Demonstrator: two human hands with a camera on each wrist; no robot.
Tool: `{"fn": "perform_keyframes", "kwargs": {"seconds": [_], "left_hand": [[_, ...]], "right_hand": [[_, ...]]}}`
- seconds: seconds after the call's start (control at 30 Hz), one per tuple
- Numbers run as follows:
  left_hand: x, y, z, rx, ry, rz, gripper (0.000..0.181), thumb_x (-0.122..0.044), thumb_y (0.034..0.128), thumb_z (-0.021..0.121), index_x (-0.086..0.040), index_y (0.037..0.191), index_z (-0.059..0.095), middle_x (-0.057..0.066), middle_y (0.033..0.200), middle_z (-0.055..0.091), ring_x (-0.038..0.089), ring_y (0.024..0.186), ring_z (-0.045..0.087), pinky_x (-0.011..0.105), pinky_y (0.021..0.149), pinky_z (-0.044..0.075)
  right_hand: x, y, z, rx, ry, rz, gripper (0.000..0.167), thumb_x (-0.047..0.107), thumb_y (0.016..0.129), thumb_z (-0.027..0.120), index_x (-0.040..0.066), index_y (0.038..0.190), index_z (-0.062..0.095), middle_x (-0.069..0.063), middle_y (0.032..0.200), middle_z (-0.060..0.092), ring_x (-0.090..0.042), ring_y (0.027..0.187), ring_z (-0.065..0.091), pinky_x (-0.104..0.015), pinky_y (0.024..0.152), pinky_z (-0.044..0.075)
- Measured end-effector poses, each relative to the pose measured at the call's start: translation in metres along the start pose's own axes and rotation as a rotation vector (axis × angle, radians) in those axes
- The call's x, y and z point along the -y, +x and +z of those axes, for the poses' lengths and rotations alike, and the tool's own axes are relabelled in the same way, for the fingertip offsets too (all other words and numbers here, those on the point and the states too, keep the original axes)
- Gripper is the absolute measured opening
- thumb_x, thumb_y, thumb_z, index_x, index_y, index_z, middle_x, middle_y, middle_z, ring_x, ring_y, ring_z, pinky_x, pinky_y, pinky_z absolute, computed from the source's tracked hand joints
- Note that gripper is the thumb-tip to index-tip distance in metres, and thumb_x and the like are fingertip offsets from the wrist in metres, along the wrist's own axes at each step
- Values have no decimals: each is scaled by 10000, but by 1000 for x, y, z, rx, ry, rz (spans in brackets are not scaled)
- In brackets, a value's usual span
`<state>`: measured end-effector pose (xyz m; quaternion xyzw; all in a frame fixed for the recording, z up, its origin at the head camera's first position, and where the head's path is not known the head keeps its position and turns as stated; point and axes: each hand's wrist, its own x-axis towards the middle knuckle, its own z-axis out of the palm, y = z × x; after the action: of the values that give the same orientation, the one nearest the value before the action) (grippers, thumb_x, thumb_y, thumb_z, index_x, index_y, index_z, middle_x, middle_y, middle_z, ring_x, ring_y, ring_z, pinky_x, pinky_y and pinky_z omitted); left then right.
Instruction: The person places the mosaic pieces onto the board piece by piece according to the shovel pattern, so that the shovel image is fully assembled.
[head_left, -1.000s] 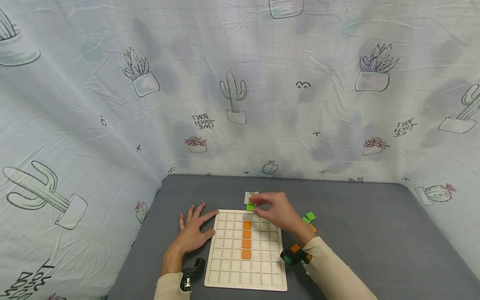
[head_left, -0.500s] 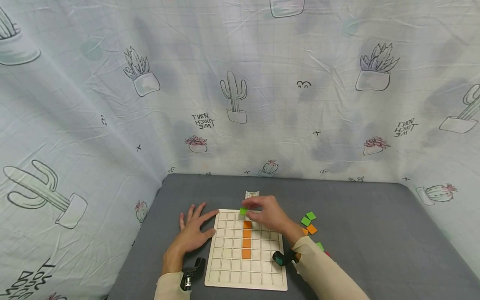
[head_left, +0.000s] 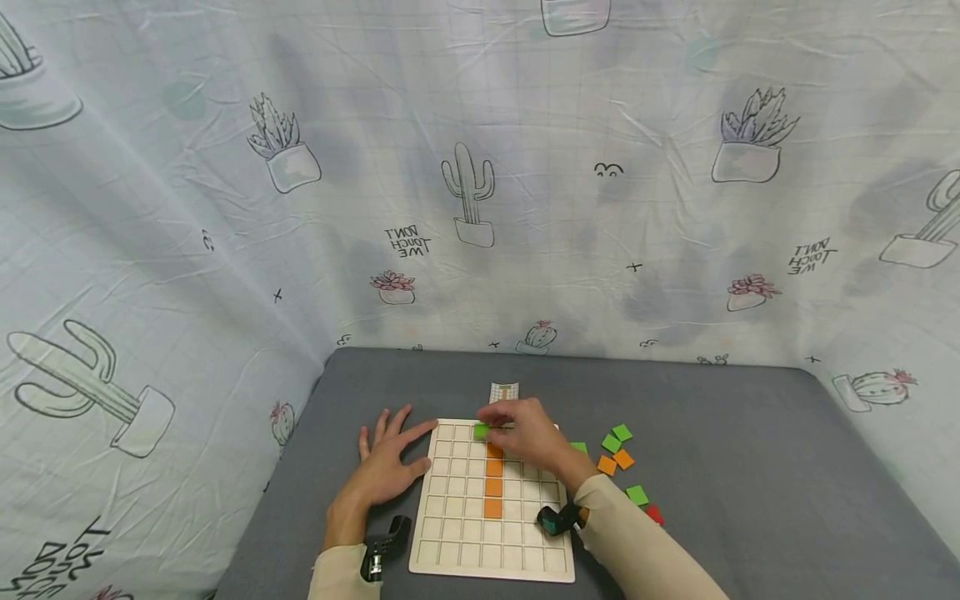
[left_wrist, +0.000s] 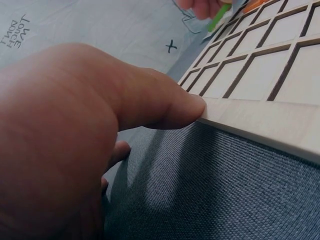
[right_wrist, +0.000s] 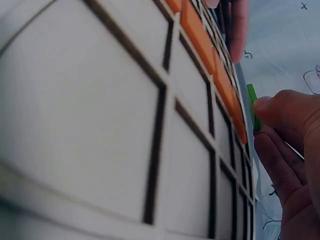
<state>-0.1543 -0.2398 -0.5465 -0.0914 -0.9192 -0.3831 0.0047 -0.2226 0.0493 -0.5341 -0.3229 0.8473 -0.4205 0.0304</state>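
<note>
Pinching a green square tile between thumb and fingers, our right hand is at the far end of the wooden grid board; orange tiles line up nearer us than those fingertips. Our left hand spreads its fingers, thumb touching the board.
</note>
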Motion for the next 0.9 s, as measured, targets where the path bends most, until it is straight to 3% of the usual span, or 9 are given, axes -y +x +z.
{"fn": "perform_keyframes", "kwargs": {"seconds": [0.2,0.33,0.9], "left_hand": [[-1,2,-2,23,14,-27,594,-155,951,782,-223,1530,664,254,1770,311,583,1662,60,793,1242,-115],[-1,1,-1,-2,0,-5,597,-148,927,789,-208,1510,676,284,1744,336,620,1638,87,816,1223,-92],[-5,1,-5,48,27,-59,586,-171,966,791,-234,1534,661,233,1783,298,570,1669,51,791,1246,-105]], "right_hand": [[-4,1,4,1,-32,1,295,62,990,790,91,1284,802,-29,1213,813,-147,1064,774,-309,943,643],[-4,3,5,4,-49,-8,302,62,990,792,90,1291,800,-35,1220,811,-151,1063,771,-317,934,646],[2,6,7,31,-108,-27,320,61,985,798,84,1304,790,-65,1233,813,-186,1072,788,-337,926,652]]}}
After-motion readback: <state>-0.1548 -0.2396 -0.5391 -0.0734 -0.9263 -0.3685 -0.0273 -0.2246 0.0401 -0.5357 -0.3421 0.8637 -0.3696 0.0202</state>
